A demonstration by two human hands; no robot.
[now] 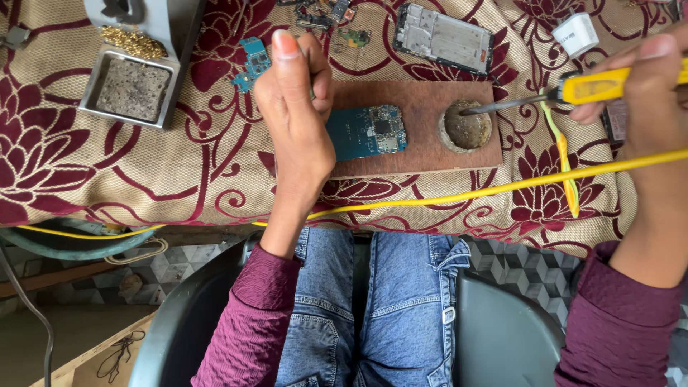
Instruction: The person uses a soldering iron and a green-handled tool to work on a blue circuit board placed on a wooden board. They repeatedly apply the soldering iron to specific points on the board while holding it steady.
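Observation:
My left hand (pixel 297 115) rests on the left end of a brown wooden board (pixel 423 100), fingers closed around a thin tool that is mostly hidden. Just right of it, a blue circuit board (pixel 367 132) lies on the wood. My right hand (pixel 645 72) grips a yellow-handled soldering iron (pixel 595 86); its metal tip reaches into a small round tin of flux (pixel 466 127) set in the board's right end. The iron's yellow cable (pixel 502 190) runs left across the cloth.
A floral cloth (pixel 107 172) covers the table. At far left stands a metal tray with a sponge (pixel 131 89) and brass wool (pixel 132 41). Another blue circuit board (pixel 252 63), a phone frame (pixel 443 36), a white adapter (pixel 575 34) and small parts lie at the back.

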